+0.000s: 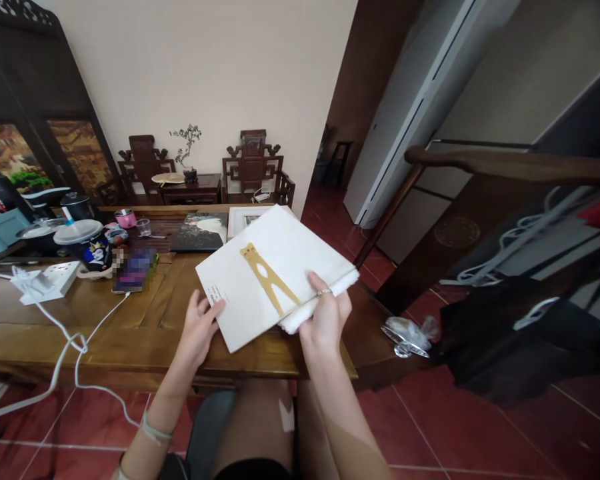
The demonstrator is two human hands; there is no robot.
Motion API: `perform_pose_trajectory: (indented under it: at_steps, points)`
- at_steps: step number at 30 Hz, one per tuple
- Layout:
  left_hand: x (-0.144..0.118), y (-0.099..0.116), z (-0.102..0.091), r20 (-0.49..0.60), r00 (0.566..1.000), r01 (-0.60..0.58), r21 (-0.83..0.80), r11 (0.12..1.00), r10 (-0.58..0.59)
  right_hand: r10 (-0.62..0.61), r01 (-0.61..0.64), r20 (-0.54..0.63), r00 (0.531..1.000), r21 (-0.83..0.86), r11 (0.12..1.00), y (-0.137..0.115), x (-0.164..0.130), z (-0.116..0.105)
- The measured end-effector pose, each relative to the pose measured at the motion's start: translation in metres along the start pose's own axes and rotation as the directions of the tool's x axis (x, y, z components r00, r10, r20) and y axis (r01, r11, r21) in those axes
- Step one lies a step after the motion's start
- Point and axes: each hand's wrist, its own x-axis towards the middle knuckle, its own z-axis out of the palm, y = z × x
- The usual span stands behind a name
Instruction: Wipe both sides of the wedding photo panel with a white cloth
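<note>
A thin white book (235,280) with a long-legged yellow cat drawn on its cover is held tilted above the front edge of the table. My left hand (200,327) grips its lower left edge, the thumb on the cover near some small print. On the right side, my right hand (327,310), with a ring on one finger, closes round a folded white cloth (300,316) that lies along the book's right edge. The thumb of that hand presses on the cover side. The fingers under the book and cloth are hidden.
On the wooden table (145,333) stand a white power strip (55,281) with trailing cables, a phone (135,272), a lidded dark cup (93,247), a pink cup (125,219) and a dark picture panel (200,232). A wooden chair (460,227) with hanging clothes is on the right.
</note>
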Motion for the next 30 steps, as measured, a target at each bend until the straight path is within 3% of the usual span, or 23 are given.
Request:
perform_pose_trajectory:
  at_steps: [2,6,12,14,16,18,21,23,25,26,28,30]
  points:
    - [-0.005,-0.003,0.008,0.153,0.987,0.054,-0.058,0.997,-0.044,0.059,-0.059,-0.033,0.998,0.023,0.998,0.008,0.002,-0.007]
    - [-0.005,-0.005,0.011,0.131,0.990,0.075,-0.141,0.987,-0.056,0.178,-0.175,-0.054,0.983,0.049,0.983,0.012,0.008,-0.021]
    - [0.004,0.012,-0.014,0.120,0.984,0.146,-0.122,0.982,-0.132,0.234,-0.233,-0.033,0.972,0.035,0.972,-0.010,0.038,-0.055]
    - [0.004,0.020,-0.022,0.095,0.985,0.152,-0.086,0.985,-0.143,0.165,-0.165,-0.037,0.986,0.006,0.986,-0.021,0.049,-0.067]
    - [0.003,0.027,-0.028,0.098,0.987,0.130,-0.063,0.990,-0.123,-0.009,0.004,-0.073,0.997,-0.063,0.998,-0.033,0.056,-0.077]
    - [0.001,0.031,-0.032,0.109,0.988,0.111,-0.031,0.993,-0.107,-0.221,0.205,-0.082,0.972,-0.176,0.963,-0.041,0.058,-0.085]
    - [0.002,0.030,-0.036,0.127,0.984,0.128,0.002,0.992,-0.128,-0.469,0.425,0.025,0.883,-0.467,0.775,-0.046,0.056,-0.097]
    - [0.004,0.027,-0.037,0.134,0.980,0.145,0.013,0.989,-0.146,-0.514,0.527,0.251,0.821,-0.678,0.512,-0.045,0.055,-0.106]
    - [0.006,0.025,-0.038,0.140,0.979,0.146,0.022,0.989,-0.148,-0.373,0.661,0.563,0.737,-0.716,0.226,-0.043,0.053,-0.112]
    - [0.006,0.024,-0.038,0.142,0.979,0.145,0.028,0.989,-0.147,-0.263,0.741,0.698,0.666,-0.659,0.127,-0.042,0.051,-0.114]
    - [0.006,0.024,-0.038,0.146,0.978,0.146,0.042,0.988,-0.150,-0.075,0.874,0.871,0.486,-0.484,0.039,-0.038,0.047,-0.113]
    - [0.006,0.025,-0.039,0.142,0.978,0.147,0.060,0.987,-0.155,0.041,0.939,0.939,0.340,-0.342,0.034,-0.032,0.043,-0.109]
